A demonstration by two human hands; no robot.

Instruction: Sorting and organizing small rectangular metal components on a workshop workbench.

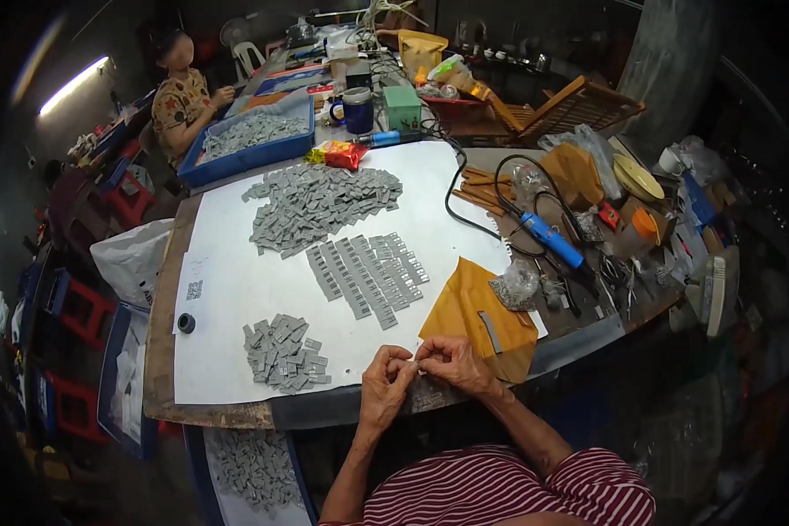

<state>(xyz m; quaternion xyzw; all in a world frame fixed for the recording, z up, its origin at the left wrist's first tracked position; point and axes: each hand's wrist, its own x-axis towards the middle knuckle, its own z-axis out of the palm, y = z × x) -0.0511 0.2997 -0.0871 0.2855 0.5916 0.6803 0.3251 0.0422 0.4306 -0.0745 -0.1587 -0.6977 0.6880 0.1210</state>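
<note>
At the table's near edge, my left hand (386, 386) and my right hand (458, 364) meet fingertip to fingertip, both pinched closed. Whatever lies between them is too small to make out. Ahead of them, flat grey pieces with slots (364, 279) are laid out in slanting rows on a white sheet (210, 324). Behind the rows spreads a large heap of grey pieces (324, 203), and a smaller heap of grey pieces (285, 355) sits to the left of my hands. Beside my right hand lies a brown envelope (454, 302) bearing a thin grey strip (489, 332) and small metal parts (510, 294).
A blue corded tool (552, 238) lies at right, its black cable looping over the sheet. Further back stand a blue tray (247, 140) of grey pieces, a mug (357, 110) and a green box (401, 107). Another person (182, 96) sits far left. A tray (254, 465) stands below the table.
</note>
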